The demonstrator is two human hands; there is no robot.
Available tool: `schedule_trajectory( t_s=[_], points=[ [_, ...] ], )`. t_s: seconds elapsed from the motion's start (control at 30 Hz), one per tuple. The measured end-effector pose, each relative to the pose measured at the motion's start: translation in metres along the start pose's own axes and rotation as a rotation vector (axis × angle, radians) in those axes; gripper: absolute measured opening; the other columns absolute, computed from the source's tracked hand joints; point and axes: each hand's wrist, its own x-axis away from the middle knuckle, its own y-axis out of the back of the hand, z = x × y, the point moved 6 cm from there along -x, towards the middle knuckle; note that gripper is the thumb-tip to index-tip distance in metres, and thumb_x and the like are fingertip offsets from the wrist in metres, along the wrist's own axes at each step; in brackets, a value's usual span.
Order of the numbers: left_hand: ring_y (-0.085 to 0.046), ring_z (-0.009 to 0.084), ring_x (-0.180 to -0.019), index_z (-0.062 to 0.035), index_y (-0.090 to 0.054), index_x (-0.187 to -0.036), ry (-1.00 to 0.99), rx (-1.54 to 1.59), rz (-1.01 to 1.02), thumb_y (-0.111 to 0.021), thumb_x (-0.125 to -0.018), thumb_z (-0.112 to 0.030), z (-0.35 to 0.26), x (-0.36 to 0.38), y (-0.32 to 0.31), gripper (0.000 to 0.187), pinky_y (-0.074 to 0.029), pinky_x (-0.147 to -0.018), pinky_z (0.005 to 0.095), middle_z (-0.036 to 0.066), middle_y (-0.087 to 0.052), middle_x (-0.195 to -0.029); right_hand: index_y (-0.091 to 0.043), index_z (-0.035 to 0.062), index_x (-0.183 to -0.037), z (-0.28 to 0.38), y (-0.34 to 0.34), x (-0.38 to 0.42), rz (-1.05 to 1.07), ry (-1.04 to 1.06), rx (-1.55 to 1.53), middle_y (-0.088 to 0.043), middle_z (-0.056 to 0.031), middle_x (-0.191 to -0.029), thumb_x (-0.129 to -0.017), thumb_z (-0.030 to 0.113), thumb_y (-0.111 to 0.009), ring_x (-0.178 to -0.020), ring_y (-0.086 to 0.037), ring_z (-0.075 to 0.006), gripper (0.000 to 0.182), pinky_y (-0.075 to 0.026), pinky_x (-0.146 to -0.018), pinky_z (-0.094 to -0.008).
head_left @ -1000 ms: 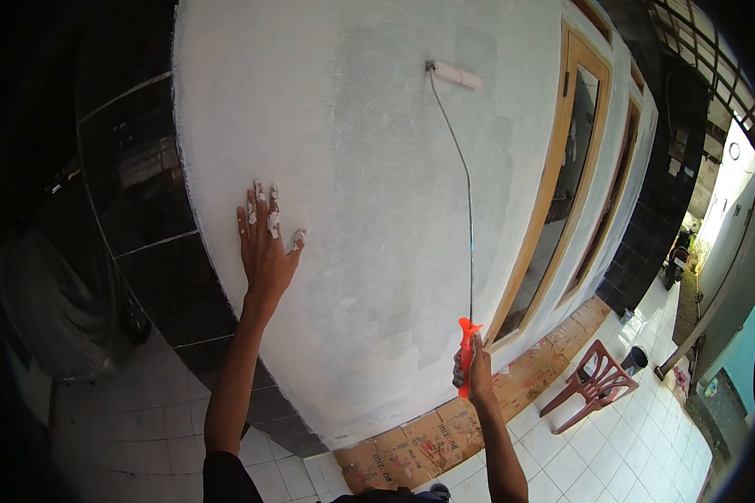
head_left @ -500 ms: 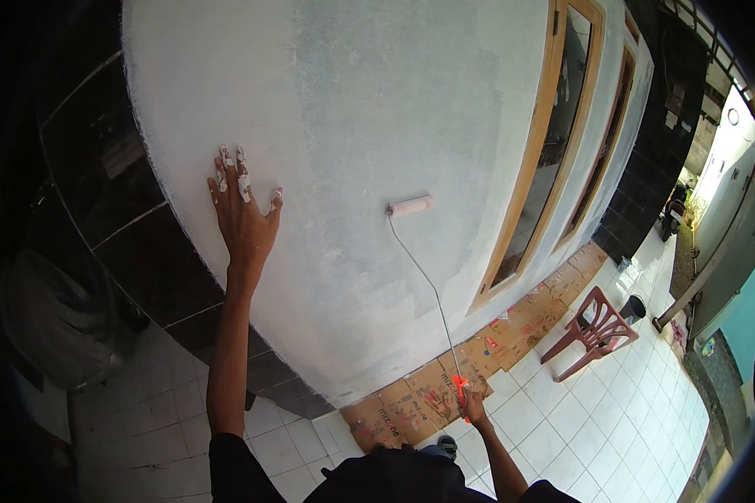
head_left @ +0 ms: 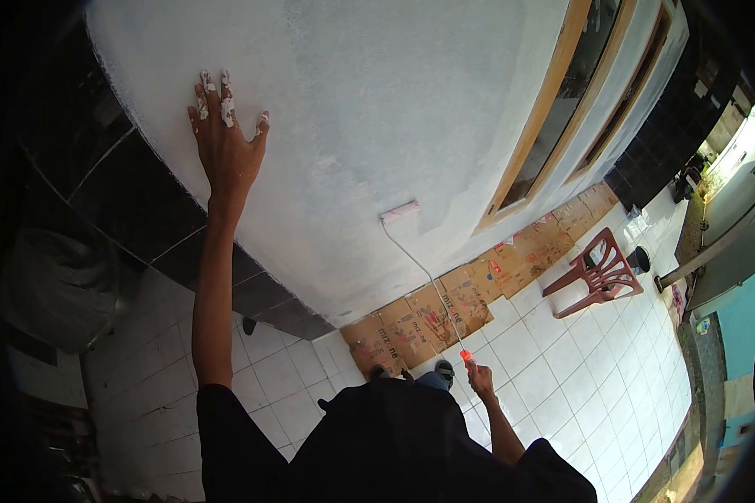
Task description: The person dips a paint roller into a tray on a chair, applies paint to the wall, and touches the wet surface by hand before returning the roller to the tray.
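Observation:
My left hand [head_left: 229, 151] lies on the white-grey painted wall [head_left: 352, 109] with its fingers spread. White paint coats several of its fingers. Low on the right, my right hand [head_left: 481, 379] is wrapped round the orange handle of a paint roller [head_left: 419, 264]. The roller's long bent wire frame runs up and to the left to a pale pinkish sleeve [head_left: 400, 211], which rests against the wall. Paint looks patchy there, with whiter and greyer areas.
Flattened cardboard [head_left: 432, 323] lines the floor along the wall. A reddish-brown plastic chair [head_left: 600, 272] stands on the white tiles, with a dark bucket [head_left: 639, 260] behind it. A wood-framed window [head_left: 545, 126] is at right; black tiles [head_left: 134, 197] edge the wall at left.
The view has tilted downward, showing more of the floor. The roller sleeve is now lower on the wall, near the window's bottom. My left hand stays spread against the wall.

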Motion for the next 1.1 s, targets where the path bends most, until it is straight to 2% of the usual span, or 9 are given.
schedule_trajectory(
  t_s=[0.1, 0.17, 0.3, 0.43, 0.63, 0.87, 0.97, 1.1],
  points=[
    [-0.023, 0.0373, -0.134, -0.0031, -0.025, -0.140, -0.003, 0.000, -0.013, -0.062, -0.082, -0.030, 0.000, 0.001, -0.002, 0.073, -0.020, -0.108, 0.0534, 0.021, -0.023, -0.144, -0.046, 0.0089, -0.055, 0.032, -0.003, -0.009, -0.002, 0.099, -0.069, -0.042, 0.0014, -0.046, -0.090, 0.053, -0.045, -0.037, -0.039, -0.0076, 0.056, -0.029, -0.034, -0.0247],
    [-0.022, 0.0379, -0.134, -0.0035, -0.026, -0.140, 0.002, 0.003, -0.016, -0.061, -0.083, -0.031, 0.000, 0.002, -0.004, 0.072, -0.019, -0.108, 0.0530, 0.021, -0.022, -0.145, -0.048, 0.0063, -0.057, 0.064, -0.003, -0.015, 0.044, 0.077, -0.170, -0.043, 0.0007, -0.049, -0.090, 0.052, -0.047, -0.043, -0.042, -0.0082, 0.057, -0.032, -0.040, -0.0263],
    [-0.022, 0.0395, -0.133, -0.0023, -0.026, -0.139, -0.017, 0.012, -0.053, -0.061, -0.083, -0.032, 0.001, 0.003, -0.005, 0.072, -0.019, -0.108, 0.0537, 0.023, -0.023, -0.144, -0.046, 0.0102, -0.058, 0.112, 0.000, -0.026, 0.031, 0.160, -0.219, -0.039, 0.0025, -0.046, -0.093, 0.050, -0.042, -0.037, -0.036, -0.0064, 0.053, -0.026, -0.033, -0.0225],
    [-0.025, 0.0394, -0.132, 0.0003, -0.027, -0.137, -0.034, -0.006, -0.069, -0.061, -0.083, -0.030, -0.003, 0.006, -0.006, 0.071, -0.022, -0.107, 0.0544, 0.024, -0.026, -0.141, -0.045, 0.0106, -0.058, 0.122, -0.006, -0.034, 0.096, 0.154, -0.284, -0.038, 0.0026, -0.046, -0.093, 0.050, -0.041, -0.035, -0.034, -0.0060, 0.053, -0.025, -0.032, -0.0226],
    [-0.023, 0.0396, -0.133, -0.0028, -0.026, -0.140, -0.013, 0.039, -0.048, -0.062, -0.083, -0.030, -0.005, 0.016, -0.011, 0.073, -0.020, -0.108, 0.0535, 0.024, -0.023, -0.143, -0.042, 0.0122, -0.055, 0.059, -0.023, -0.021, 0.066, 0.142, -0.244, -0.037, 0.0032, -0.045, -0.094, 0.046, -0.041, -0.034, -0.034, -0.0065, 0.052, -0.025, -0.031, -0.0236],
    [-0.023, 0.0391, -0.133, -0.0027, -0.025, -0.140, -0.041, 0.019, -0.036, -0.062, -0.082, -0.029, -0.003, 0.018, -0.012, 0.073, -0.019, -0.108, 0.0530, 0.024, -0.023, -0.143, -0.044, 0.0089, -0.051, -0.012, -0.020, 0.014, 0.064, -0.118, 0.008, -0.040, 0.0008, -0.044, -0.089, 0.056, -0.045, -0.037, -0.040, -0.0088, 0.060, -0.031, -0.036, -0.0266],
    [-0.023, 0.0391, -0.133, -0.0031, -0.025, -0.140, -0.036, 0.022, -0.041, -0.062, -0.082, -0.030, -0.003, 0.018, -0.013, 0.073, -0.019, -0.108, 0.0529, 0.023, -0.022, -0.144, -0.046, 0.0065, -0.052, -0.011, -0.011, 0.019, 0.029, -0.077, 0.137, -0.042, -0.0002, -0.045, -0.088, 0.058, -0.045, -0.040, -0.042, -0.0097, 0.063, -0.032, -0.038, -0.0278],
    [-0.022, 0.0392, -0.133, -0.0027, -0.025, -0.140, -0.035, 0.009, -0.037, -0.062, -0.082, -0.029, -0.003, 0.019, -0.013, 0.073, -0.019, -0.108, 0.0529, 0.023, -0.023, -0.144, -0.048, 0.0048, -0.054, 0.003, -0.004, 0.017, 0.025, 0.013, 0.132, -0.042, 0.0003, -0.046, -0.089, 0.054, -0.045, -0.042, -0.042, -0.0097, 0.061, -0.034, -0.041, -0.0286]
  ],
)
